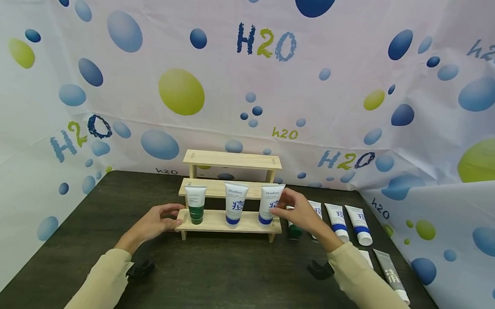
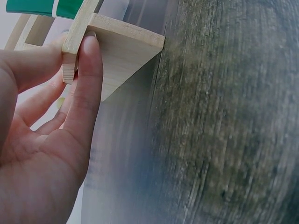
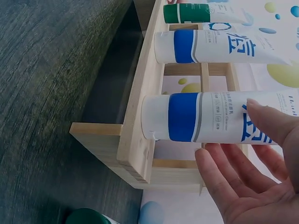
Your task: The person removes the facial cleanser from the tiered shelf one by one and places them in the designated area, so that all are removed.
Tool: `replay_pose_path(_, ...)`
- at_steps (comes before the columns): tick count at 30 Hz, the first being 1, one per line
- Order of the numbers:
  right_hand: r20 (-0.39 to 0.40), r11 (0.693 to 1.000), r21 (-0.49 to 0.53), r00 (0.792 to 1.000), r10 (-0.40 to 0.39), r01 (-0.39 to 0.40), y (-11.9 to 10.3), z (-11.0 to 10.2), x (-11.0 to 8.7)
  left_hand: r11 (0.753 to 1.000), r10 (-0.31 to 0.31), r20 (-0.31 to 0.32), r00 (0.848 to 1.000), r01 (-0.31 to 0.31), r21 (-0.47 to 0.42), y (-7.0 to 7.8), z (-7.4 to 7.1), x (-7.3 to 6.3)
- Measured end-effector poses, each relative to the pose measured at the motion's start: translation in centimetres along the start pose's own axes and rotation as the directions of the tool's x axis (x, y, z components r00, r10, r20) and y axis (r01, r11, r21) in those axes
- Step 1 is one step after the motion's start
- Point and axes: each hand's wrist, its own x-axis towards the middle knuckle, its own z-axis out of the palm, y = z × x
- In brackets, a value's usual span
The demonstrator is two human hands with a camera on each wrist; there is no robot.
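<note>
Right of rack (image 1: pixel 232 159) | tubes (image 1: pixel 358 225) lie on table (image 1: pixel 232 279) | right sleeve (image 1: pixel 366 286) partly hides one

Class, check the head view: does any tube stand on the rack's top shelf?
No, the three upright tubes all stand on the lowest shelf.

Three tubes (image 1: pixel 234 203) on lowest shelf (image 1: pixel 213 221)

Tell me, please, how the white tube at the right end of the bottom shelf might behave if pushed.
The tube would probably tip easily, since it stands tall on its cap. Its flattened top end suggests soft walls that may give if the right hand squeezes.
</note>
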Motion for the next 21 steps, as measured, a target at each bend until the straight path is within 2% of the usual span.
replay_pose_path(13,-0.034,1.0,0.026,0.999,-0.005,0.006,-0.03,0.61,0.27,1.0,-0.002,0.009,1.0,0.002,-0.019,-0.12,-0.24,-0.06)
replay_pose_path(21,-0.056,1.0,0.006,0.998,-0.015,0.016,-0.13,0.67,-0.02,1.0,0.01,0.01,1.0,-0.009,-0.029,-0.24,-0.1,0.07)
